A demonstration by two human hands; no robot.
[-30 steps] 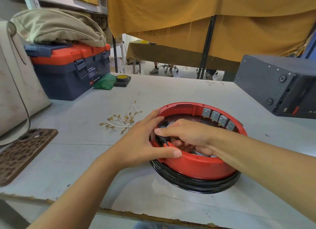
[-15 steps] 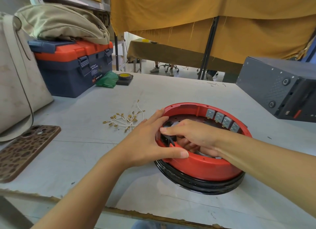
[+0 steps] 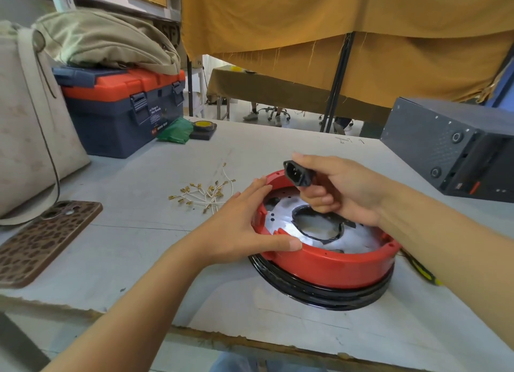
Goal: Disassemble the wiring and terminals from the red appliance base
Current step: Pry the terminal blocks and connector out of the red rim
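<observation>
The surface (image 3: pixel 125 249) carries the red base (image 3: pixel 328 268) at near centre, sitting on a black ring (image 3: pixel 319 296). A second ago both hands were down inside the left rim, working at a black part seated there. Now the right hand (image 3: pixel 345 193) has come up above the far rim with that part free: a black power socket (image 3: pixel 297 173), its pin face turned toward the camera. The base's inside shows a pale plate with a round opening and small holes. The row of grey terminal blocks seen earlier on the far wall is now hidden behind the right hand and arm, so I cannot tell whether they remain.

This suggests the socket is out and the wiring step is well along. A bundle of white wires (image 3: pixel 205 195) with brass terminals lies on the surface just left of the base, apart from it.

The right grip is closed on the socket, thumb and curled fingers pinching its body. The left hand (image 3: pixel 244 227) is open, straight fingers along the left rim and thumb pressed on the near rim, steadying the base.
</observation>
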